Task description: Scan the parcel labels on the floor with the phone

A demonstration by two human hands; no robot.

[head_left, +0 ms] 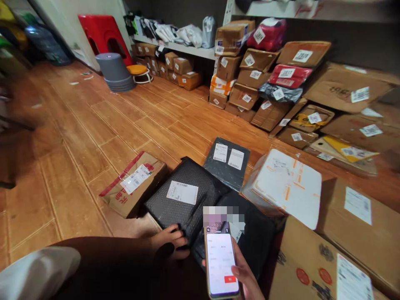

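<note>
— So, what is the right hand holding?
— A phone, upright, screen lit and facing the camera, fingers wrapped round its right edge. It sits low in the view, above a black parcel that lies on the floor

— And the left hand?
— Fingers curled down onto the near edge of a black bubble mailer, touching it; whether it truly grips the edge I cannot tell. The mailer lies flat on the wooden floor with a white label facing up, just left of the phone

— What lies around those?
— To the left of the mailer, touching or nearly so, a flat brown carton with red tape. Behind the mailer, a dark grey bag with two white labels. To the right, a white-topped box tilted up on one side, and beyond it large cardboard boxes close to the camera

— Further out?
— Along the far wall, stacked cartons and red bags lean against each other, each with a label. A white shelf carries grey and white bags. Near the left corner stand a stack of grey stools and a red stool, well apart from the hands
</note>
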